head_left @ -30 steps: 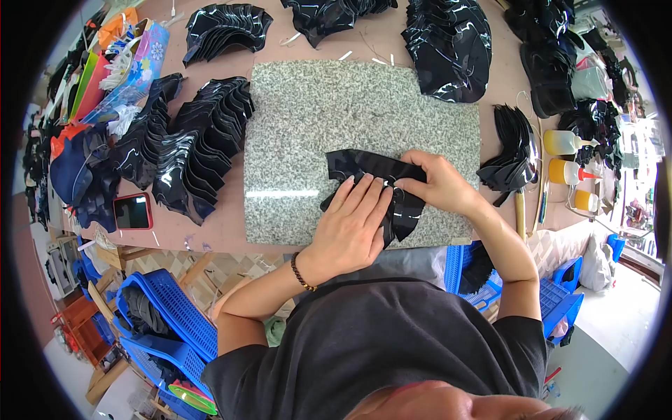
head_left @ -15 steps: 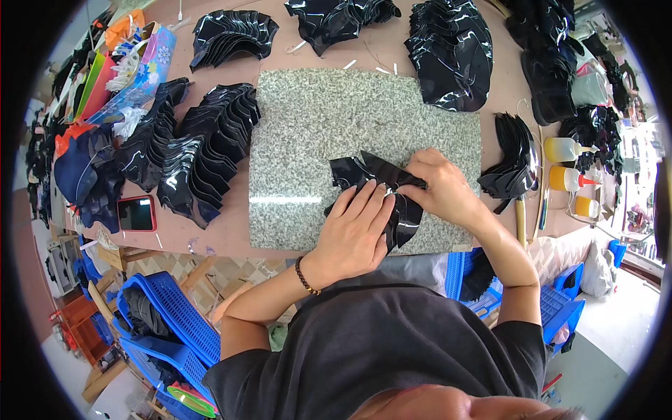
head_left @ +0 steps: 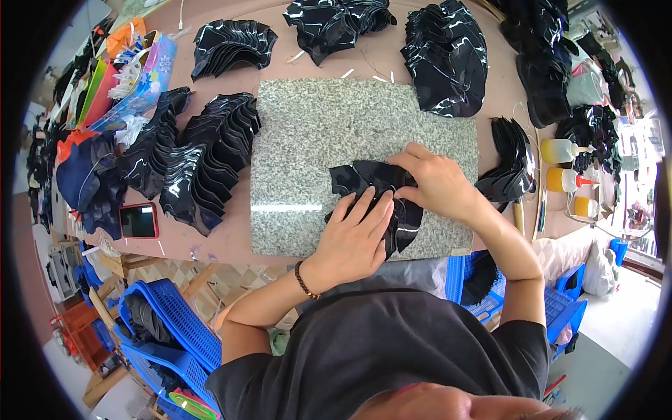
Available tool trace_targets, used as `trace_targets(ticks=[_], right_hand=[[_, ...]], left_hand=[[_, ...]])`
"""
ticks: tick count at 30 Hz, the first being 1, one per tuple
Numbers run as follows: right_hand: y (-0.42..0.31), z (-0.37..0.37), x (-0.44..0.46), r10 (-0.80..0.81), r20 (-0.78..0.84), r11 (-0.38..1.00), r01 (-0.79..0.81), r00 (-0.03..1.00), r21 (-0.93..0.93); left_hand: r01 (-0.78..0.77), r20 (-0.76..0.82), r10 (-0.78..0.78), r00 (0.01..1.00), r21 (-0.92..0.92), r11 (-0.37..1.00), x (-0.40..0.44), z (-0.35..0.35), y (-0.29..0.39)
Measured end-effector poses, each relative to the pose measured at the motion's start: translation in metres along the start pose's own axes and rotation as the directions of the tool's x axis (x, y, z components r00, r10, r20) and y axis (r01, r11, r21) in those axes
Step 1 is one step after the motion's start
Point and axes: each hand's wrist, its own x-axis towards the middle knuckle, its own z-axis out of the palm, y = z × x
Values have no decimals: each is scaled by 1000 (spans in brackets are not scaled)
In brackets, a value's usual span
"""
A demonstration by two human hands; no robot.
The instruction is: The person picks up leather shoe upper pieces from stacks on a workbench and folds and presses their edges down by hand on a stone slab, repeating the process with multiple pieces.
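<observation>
Shiny black pieces (head_left: 408, 222) lie on a speckled stone slab (head_left: 308, 126), near its front edge. My left hand (head_left: 357, 234) presses flat on them with its fingers spread. To its right, my right hand (head_left: 437, 183) pinches the upper right edge of a black piece between thumb and fingers. Part of the pieces is hidden under both hands.
Stacks of black pieces stand left (head_left: 203, 161), behind (head_left: 451, 63) and right (head_left: 507, 161) of the slab. A phone (head_left: 139, 220) lies at the front left. Glue bottles (head_left: 560, 150) are at the right. Blue baskets (head_left: 168, 322) stand below the table.
The strip at my right hand, which stuck up at an angle half a second ago, now lies flatter over the other pieces. My left hand stays on them.
</observation>
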Motion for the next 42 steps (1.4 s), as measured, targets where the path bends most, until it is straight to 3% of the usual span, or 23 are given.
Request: trace_targets(ticks=[5,14,32,42], right_hand=[[14,10,24,-149,-19,965,150,989,213],[9,28,35,-158,-115,951,182,981,249],[9,41,33,-237,-213,963,259,948,79],[2,32,25,-397,-58,903,379,916,-200]], left_hand=[[2,-21,-2,1000,-28,1000,-2,3,0],[11,-12,-12,1000,-66,998,-1,1,-1],[24,-3,-24,1000,-99,995,-1,3,-2],[12,-11,-13,1000,-69,998,-1,4,-3]])
